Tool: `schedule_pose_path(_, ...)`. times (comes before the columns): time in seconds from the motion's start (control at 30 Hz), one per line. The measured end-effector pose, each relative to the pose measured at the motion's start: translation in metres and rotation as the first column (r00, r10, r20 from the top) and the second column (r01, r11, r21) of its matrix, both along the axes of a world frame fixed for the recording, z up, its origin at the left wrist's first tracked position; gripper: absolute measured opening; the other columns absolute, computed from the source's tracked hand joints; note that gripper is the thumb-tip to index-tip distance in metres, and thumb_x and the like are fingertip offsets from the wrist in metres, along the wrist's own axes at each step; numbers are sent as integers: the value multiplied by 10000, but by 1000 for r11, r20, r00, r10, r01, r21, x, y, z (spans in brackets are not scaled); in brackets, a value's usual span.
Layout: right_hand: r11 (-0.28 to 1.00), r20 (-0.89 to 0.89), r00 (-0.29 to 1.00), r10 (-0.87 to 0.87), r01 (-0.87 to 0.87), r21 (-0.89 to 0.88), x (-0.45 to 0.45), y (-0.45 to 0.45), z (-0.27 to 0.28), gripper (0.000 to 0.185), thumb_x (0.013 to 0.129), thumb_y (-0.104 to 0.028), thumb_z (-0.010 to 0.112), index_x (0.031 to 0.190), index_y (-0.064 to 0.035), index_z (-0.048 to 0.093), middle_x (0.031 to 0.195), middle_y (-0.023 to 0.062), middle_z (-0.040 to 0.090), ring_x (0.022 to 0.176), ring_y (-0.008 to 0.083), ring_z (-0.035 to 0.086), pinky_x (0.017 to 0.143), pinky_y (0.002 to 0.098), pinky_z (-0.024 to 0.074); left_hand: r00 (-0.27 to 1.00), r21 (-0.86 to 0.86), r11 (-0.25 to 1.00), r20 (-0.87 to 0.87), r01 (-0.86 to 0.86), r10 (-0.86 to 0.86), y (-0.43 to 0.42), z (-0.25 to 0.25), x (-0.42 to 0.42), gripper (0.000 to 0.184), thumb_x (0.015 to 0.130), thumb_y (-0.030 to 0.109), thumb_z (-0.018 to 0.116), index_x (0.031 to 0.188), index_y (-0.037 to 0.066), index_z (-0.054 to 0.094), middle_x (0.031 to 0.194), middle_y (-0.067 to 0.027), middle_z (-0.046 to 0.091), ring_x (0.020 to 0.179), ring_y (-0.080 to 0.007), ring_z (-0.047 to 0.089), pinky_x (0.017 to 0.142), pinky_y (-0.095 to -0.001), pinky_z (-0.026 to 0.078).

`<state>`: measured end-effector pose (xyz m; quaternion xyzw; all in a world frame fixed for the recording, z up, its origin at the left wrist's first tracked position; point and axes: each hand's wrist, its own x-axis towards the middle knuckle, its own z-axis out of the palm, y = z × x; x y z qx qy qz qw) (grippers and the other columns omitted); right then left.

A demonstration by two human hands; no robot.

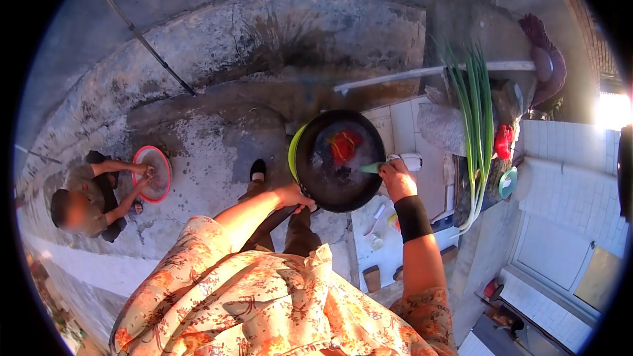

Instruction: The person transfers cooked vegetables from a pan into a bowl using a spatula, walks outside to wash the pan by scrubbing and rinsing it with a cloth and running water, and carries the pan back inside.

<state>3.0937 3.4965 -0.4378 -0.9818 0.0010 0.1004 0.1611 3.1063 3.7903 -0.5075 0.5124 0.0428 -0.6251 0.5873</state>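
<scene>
- Pan (321, 189), black, round, with a wet sheen; it sits between the two hands, ahead of the wearer's body.
- Left hand (290, 196), at the pan's near-left rim; fingers appear curled round the dark handle (275, 217), though their undersides are hidden.
- Right hand (395, 177), at the pan's right rim; fingers pinch a pale green implement (371, 167), whose far end reaches over the pan's inside.
- Red item (343, 146), yellow streaks, nature unclear; lies within the pan, beyond the implement's tip and apart from both hands.
- Yellow-green vessel (294, 155), showing at the pan's left edge; whether it bears the pan cannot be told.
- Hazard, first: tipping or spilling, likeliest if the left grip slackens on the handle while the right hand pushes at the opposite rim.
- Hazard, second: implement slipping into the pan, should wet fingers lose their pinch.
- Hazard, third: contents knocked over the rim, from too broad a sweep.
- White item (411, 161), just beside the right hand, so within reach of a stray knuckle.
- White-topped surface (359, 224), below and right of the pan.
</scene>
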Motion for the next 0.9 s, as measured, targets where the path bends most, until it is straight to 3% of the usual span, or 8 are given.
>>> schedule_pose_path(0.53,991,-36,998,52,-56,-123,13,-1,0,166,753,-262,568,817,-110,587,817,80,533,780,252,564,637,372,472,996,32,998,58,62,-64,8,-2,2,113,749,113,609,748,12,558,549,-47,502,454,-127,483,416,-253,393)
schedule_pose_path(0.63,974,-134,986,-99,68,-216,17,-6,-21,183,782,-267,533,817,-95,585,746,123,564,720,276,573,628,387,466,996,32,998,77,50,-52,9,-2,2,114,755,123,603,723,23,557,534,-43,502,452,-131,479,430,-263,379)
schedule_pose_path(0.7,978,97,975,-202,205,-26,16,-15,-45,178,806,-216,489,801,-53,560,642,139,562,543,255,569,515,358,460,996,34,998,76,46,-48,11,-4,1,117,752,125,609,723,24,558,535,-44,502,450,-132,481,425,-264,381)
schedule_pose_path(0.73,979,97,975,-201,204,-26,16,-16,-49,178,806,-216,489,801,-53,560,642,139,562,543,255,569,515,358,460,998,31,999,52,31,-32,12,-5,0,118,749,125,615,725,24,558,538,-44,504,445,-131,481,418,-263,382)
schedule_pose_path(0.77,829,-144,857,-494,515,218,15,-17,-54,172,806,-170,453,826,-31,552,636,132,559,503,227,556,444,335,421,999,27,1000,29,16,-17,12,-5,0,121,746,126,621,727,24,559,541,-45,506,441,-130,482,410,-262,383)
schedule_pose_path(0.8,525,-433,630,-645,776,349,16,-14,-51,178,806,-124,418,851,-8,545,630,125,556,464,200,543,372,312,383,999,25,1000,28,14,-15,12,-6,0,121,746,126,621,727,24,559,541,-45,506,441,-130,482,410,-262,383)
schedule_pose_path(0.83,529,-432,633,-642,774,347,18,-10,-48,178,806,-124,418,851,-8,545,630,125,556,464,200,543,372,312,383,1000,15,1000,10,-7,7,13,-6,0,124,744,127,624,724,23,560,539,-43,505,438,-129,481,404,-258,381)
schedule_pose_path(0.9,181,-557,396,-730,898,402,20,-3,-43,175,819,-133,412,823,3,522,573,99,525,324,147,450,330,266,365,999,6,999,-11,-33,33,16,-3,0,127,742,127,628,721,23,560,537,-42,504,434,-127,481,398,-255,380)
